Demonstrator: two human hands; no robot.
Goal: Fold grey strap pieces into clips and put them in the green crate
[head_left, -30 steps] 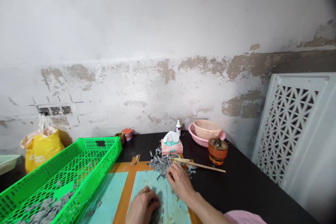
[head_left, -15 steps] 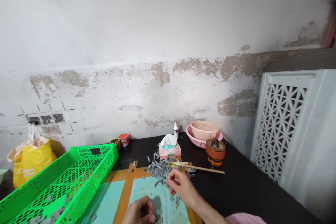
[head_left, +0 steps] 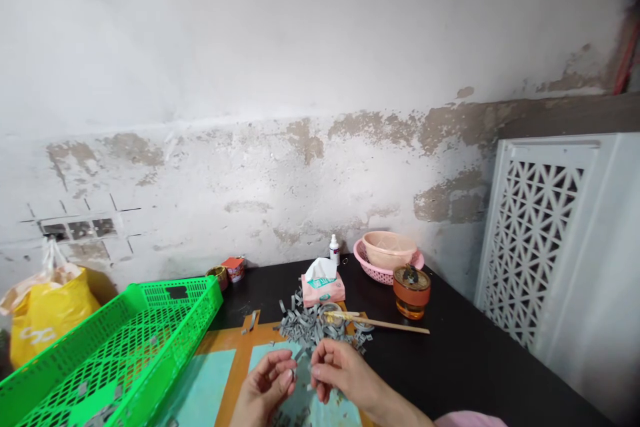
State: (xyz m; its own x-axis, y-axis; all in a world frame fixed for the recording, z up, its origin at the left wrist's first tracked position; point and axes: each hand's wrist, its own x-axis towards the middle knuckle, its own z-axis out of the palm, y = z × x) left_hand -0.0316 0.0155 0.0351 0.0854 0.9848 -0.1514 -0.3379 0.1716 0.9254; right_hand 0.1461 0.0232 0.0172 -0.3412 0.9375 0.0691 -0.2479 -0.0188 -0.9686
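Note:
My left hand (head_left: 269,383) is closed in a pinch on a small grey strip (head_left: 294,373), which shows at the tips of the thumb and forefinger. Facing it a short way off, my right hand (head_left: 345,373) has its fingers curled and pressed together; what they hold, if anything, is too small to make out. Both hands hover over a pale turquoise sheet (head_left: 213,380) edged with brown tape. Just beyond them lies a heap of short grey strips (head_left: 300,325). A wooden stick (head_left: 395,327) with a yellowish smeared end rests across a small round dish at the heap.
At left stands a green mesh crate (head_left: 193,320) with grey pieces inside, beside a yellow bag (head_left: 50,313). Behind the heap are a tissue pack (head_left: 324,290) and a white bottle (head_left: 335,250). Pink baskets (head_left: 387,250) and an amber jar (head_left: 411,293) stand at right.
My left hand has risen from low over the sheet and turned, and now shows a grey strip at its fingertips. My right hand has come down slightly from the heap, facing the left.

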